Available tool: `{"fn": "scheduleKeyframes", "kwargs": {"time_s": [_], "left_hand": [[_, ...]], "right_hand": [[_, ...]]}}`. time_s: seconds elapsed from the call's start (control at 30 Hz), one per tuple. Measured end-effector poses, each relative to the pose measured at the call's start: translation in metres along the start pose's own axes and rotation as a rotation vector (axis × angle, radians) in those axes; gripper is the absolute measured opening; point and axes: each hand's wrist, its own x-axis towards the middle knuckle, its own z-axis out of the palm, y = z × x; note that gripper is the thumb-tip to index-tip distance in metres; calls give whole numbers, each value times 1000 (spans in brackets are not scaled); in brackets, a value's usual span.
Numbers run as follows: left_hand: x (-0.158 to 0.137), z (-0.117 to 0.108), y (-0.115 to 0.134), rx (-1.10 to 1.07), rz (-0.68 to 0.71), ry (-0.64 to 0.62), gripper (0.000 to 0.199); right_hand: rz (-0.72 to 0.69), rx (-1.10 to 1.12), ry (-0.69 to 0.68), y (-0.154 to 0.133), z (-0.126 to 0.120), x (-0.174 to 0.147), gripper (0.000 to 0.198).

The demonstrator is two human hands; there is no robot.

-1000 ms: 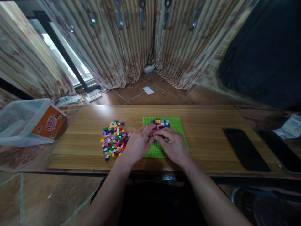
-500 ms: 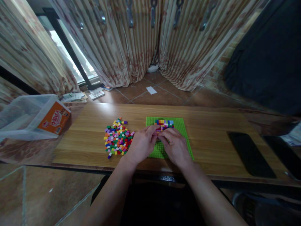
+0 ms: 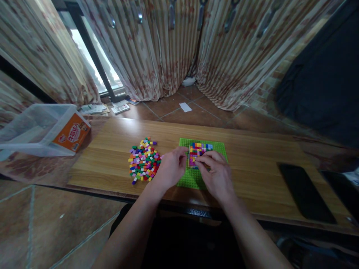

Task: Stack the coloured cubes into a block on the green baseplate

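Note:
A green studded baseplate (image 3: 183, 183) lies on the table, bearing a patch of small multicoloured building bricks (image 3: 193, 151). At the left edge of that patch is my left hand (image 3: 172, 166), its fingers bent and thumb and forefinger apart, with nothing visible between them. My right hand (image 3: 217, 173) covers the patch's lower right. Its thumb and forefinger pinch at the lower bricks, on what looks like a small brick mostly hidden by the fingertips. A loose heap of bricks (image 3: 144, 160) is spread left of the plate, close to my left wrist.
The wooden table (image 3: 252, 160) carries a black phone-like slab (image 3: 305, 192) on the right, with another dark slab (image 3: 339, 190) beyond it. A clear plastic bin (image 3: 36, 145) with an orange label stands at the left. Curtains (image 3: 157, 59) hang behind the table.
My hands have parted: the left has drawn back from the bricks, while the right stays pinched at the patch. More of the brick patch shows. The whole view has shifted slightly.

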Motion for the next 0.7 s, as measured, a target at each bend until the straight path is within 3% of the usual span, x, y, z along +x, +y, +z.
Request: {"fn": "scheduleKeyframes", "kwargs": {"time_s": [0.23, 0.43, 0.7], "left_hand": [[1, -1, -2, -6, -19, 0, 31], [4, -13, -15, 19, -47, 81, 28], [4, -34, -21, 211, -167, 159, 32]], "right_hand": [[-1, 32, 29, -3, 0, 0, 14], [40, 26, 89, -2, 1, 3, 18], [133, 10, 111, -2, 8, 6, 16]]}}
